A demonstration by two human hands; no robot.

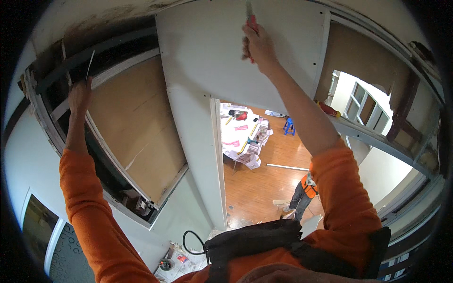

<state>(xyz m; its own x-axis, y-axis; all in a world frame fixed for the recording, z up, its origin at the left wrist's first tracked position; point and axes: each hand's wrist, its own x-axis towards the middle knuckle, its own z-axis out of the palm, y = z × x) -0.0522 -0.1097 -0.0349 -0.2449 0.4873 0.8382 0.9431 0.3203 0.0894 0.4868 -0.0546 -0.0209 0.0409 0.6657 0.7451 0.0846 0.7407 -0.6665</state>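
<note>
My right hand (pixel 259 47) is raised against the large white wall panel (pixel 212 56), with its fingers wrapped round a red-handled tool (pixel 251 23). The tool's narrow greyish end points up, and I cannot make out its exact kind. At the left, my left hand (pixel 80 96) is closed beside the open wall frame (pixel 106 79). A thin pale strip (pixel 90 64) rises from its fingers. Behind that frame shows a tan board (pixel 137 122). Several dark screw heads dot the white panel's edges.
A red-and-yellow handled tool (pixel 329 109) lies on the right-hand frame ledge. Far below, a person in an orange vest (pixel 309 188) stands on the wood floor (pixel 255 188). A paper-covered table (pixel 231 137) holds tools near a blue stool (pixel 289 126). A bucket (pixel 166 264) stands bottom left.
</note>
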